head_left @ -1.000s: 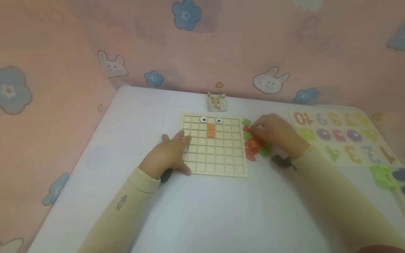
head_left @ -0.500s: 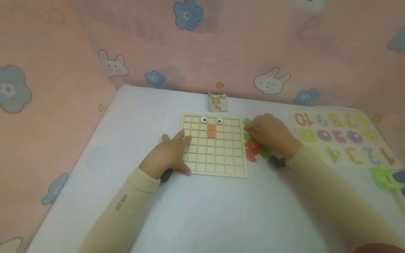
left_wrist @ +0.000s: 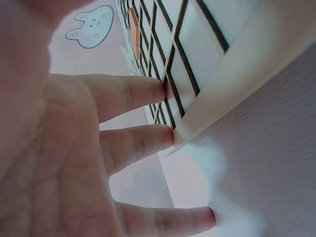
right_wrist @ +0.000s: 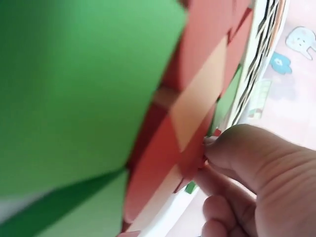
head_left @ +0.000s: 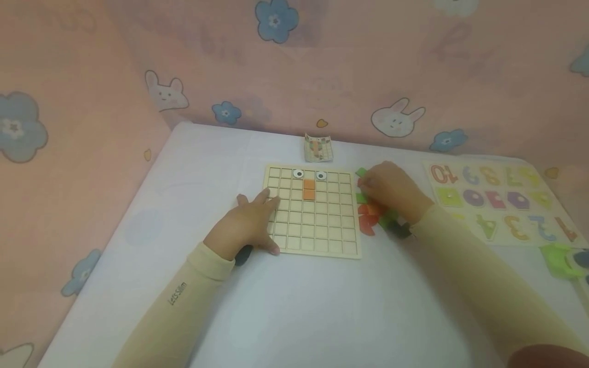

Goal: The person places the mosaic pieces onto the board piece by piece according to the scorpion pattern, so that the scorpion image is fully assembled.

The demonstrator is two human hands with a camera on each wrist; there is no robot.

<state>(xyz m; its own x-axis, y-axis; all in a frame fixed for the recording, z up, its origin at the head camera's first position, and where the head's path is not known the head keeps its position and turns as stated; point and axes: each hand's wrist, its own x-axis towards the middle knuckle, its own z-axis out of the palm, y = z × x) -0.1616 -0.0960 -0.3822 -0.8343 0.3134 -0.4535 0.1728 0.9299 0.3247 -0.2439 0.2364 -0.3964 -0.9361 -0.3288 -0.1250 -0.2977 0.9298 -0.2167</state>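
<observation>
The wooden grid board (head_left: 314,254) lies flat, with two eye pieces and two orange squares (head_left: 309,194) near its far edge. My left hand (head_left: 244,225) rests with spread fingers on the board's left side; in the left wrist view, two fingertips of this hand (left_wrist: 59,153) touch the board's rim (left_wrist: 217,98). At the right of the board, my right hand (head_left: 395,189) is over a pile of red, orange and green pieces (head_left: 366,225), thumb and finger pinching a red piece (head_left: 361,182). The right wrist view shows this hand (right_wrist: 276,173) beside the blurred pieces (right_wrist: 168,163), its fingertips partly hidden.
A small patterned card (head_left: 318,148) stands behind the board. On the right lies a number and shape puzzle board (head_left: 465,204), with a light green object (head_left: 557,260) near its front corner. A patterned pink cloth (head_left: 294,76) rises behind the table.
My right hand has shifted slightly left and away from me over the pieces, its fingers drawn closer around the red piece. The left hand stays in place on the board.
</observation>
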